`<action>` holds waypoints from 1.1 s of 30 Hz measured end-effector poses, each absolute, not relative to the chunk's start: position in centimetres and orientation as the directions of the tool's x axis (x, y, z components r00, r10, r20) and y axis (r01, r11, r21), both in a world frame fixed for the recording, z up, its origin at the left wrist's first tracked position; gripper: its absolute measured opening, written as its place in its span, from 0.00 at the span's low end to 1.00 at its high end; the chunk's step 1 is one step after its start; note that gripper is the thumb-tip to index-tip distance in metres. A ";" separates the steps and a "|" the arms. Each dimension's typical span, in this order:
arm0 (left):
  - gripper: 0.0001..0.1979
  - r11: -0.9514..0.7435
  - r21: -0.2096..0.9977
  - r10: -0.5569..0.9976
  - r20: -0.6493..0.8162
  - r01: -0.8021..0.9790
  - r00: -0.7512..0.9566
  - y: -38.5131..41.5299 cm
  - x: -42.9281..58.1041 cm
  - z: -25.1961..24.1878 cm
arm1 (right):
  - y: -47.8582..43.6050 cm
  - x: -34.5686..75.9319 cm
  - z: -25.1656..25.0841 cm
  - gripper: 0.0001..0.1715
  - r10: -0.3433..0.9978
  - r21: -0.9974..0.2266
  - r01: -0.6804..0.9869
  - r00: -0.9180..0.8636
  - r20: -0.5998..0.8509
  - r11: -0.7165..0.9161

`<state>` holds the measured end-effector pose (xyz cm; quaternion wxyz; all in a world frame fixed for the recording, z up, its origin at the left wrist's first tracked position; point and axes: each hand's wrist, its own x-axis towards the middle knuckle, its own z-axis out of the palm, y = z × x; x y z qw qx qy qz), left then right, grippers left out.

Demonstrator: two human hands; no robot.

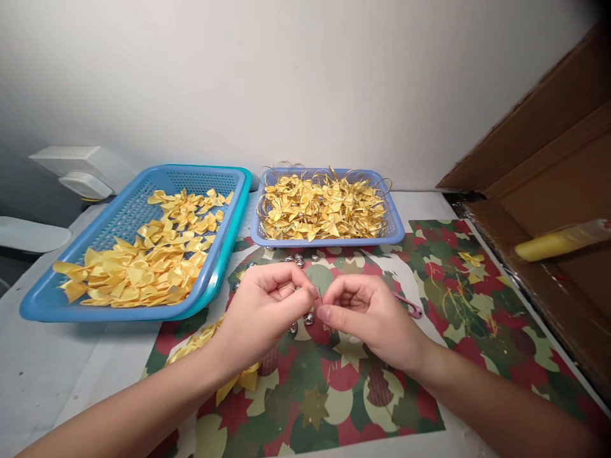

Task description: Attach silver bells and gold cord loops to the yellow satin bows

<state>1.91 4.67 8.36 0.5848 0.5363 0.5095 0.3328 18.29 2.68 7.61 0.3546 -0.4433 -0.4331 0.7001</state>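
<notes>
My left hand and my right hand meet fingertip to fingertip above the patterned sheet. A thin, needle-like piece stands up at the right fingertips, pinched there. The left thumb and forefinger are closed in a pinch too; what they hold is too small to make out. Small shiny silver beads lie just under the fingers, and more silver pieces lie behind them. Yellow ribbon bows show partly under my left forearm. A pink-handled tool is mostly hidden behind my right hand.
A blue basket of yellow ribbon bows, stacked on a teal one, stands at left. Behind my hands a smaller blue basket holds yellow bows with gold loops. Gold scraps lie at right, near a cardboard box and a yellow tube.
</notes>
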 end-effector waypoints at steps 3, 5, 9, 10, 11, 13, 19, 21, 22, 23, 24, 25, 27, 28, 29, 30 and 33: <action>0.06 0.207 0.967 0.936 -0.241 0.151 0.257 4.6 1.9 8.4 | 2.7 18.3 7.6 0.16 0.879 -0.920 -0.117 -0.362 -0.310 -0.373; 0.06 0.208 0.966 0.936 -0.243 0.156 0.253 4.6 1.9 8.5 | 2.7 18.3 7.5 0.16 0.877 -0.919 -0.112 -0.362 -0.316 -0.377; 0.07 0.206 0.963 0.939 -0.245 0.174 0.241 4.6 1.8 8.5 | 2.7 18.3 7.5 0.18 0.878 -0.924 -0.100 -0.362 -0.313 -0.370; 0.07 0.203 0.962 0.941 -0.243 0.182 0.237 4.6 1.8 8.5 | 2.8 18.3 7.6 0.18 0.879 -0.925 -0.097 -0.361 -0.312 -0.368; 0.07 0.199 0.961 0.942 -0.242 0.192 0.234 4.6 1.8 8.5 | 2.8 18.3 7.6 0.18 0.879 -0.925 -0.095 -0.361 -0.312 -0.367; 0.07 0.196 0.958 0.943 -0.242 0.208 0.230 4.6 1.8 8.4 | 2.8 18.3 7.7 0.18 0.876 -0.923 -0.091 -0.361 -0.318 -0.373; 0.07 0.196 0.957 0.939 -0.245 0.212 0.240 4.7 1.9 8.3 | 2.9 18.2 7.9 0.17 0.871 -0.913 -0.103 -0.356 -0.338 -0.396; 0.07 0.191 0.958 0.939 -0.242 0.216 0.243 4.7 1.9 8.3 | 2.9 18.2 7.9 0.17 0.870 -0.912 -0.099 -0.354 -0.342 -0.399; 0.07 0.189 0.957 0.939 -0.242 0.219 0.244 4.7 1.9 8.3 | 2.9 18.2 7.9 0.17 0.870 -0.911 -0.099 -0.354 -0.343 -0.399; 0.07 0.188 0.957 0.939 -0.241 0.223 0.244 4.6 1.9 8.3 | 2.9 18.2 7.9 0.17 0.869 -0.911 -0.098 -0.355 -0.343 -0.400; 0.07 0.187 0.956 0.939 -0.241 0.225 0.244 4.6 1.8 8.3 | 2.9 18.2 7.9 0.17 0.870 -0.911 -0.100 -0.355 -0.342 -0.399; 0.07 0.187 0.956 0.939 -0.242 0.228 0.245 4.6 1.8 8.3 | 2.8 18.2 7.9 0.17 0.870 -0.911 -0.100 -0.355 -0.342 -0.399; 0.07 0.187 0.954 0.938 -0.244 0.232 0.246 4.5 1.8 8.3 | 2.8 18.2 7.8 0.17 0.869 -0.910 -0.102 -0.354 -0.344 -0.402; 0.07 0.187 0.954 0.938 -0.244 0.235 0.247 4.5 1.8 8.3 | 2.8 18.2 7.8 0.17 0.869 -0.909 -0.103 -0.354 -0.345 -0.403; 0.07 0.187 0.953 0.937 -0.246 0.239 0.247 4.6 1.8 8.3 | 2.8 18.1 7.8 0.17 0.868 -0.909 -0.104 -0.355 -0.346 -0.404; 0.08 0.188 0.952 0.937 -0.247 0.241 0.247 4.6 1.8 8.4 | 2.8 18.1 7.8 0.17 0.868 -0.909 -0.104 -0.356 -0.345 -0.404; 0.08 0.187 0.952 0.936 -0.248 0.241 0.250 4.6 1.9 8.4 | 2.9 18.2 7.8 0.17 0.868 -0.910 -0.099 -0.358 -0.344 -0.402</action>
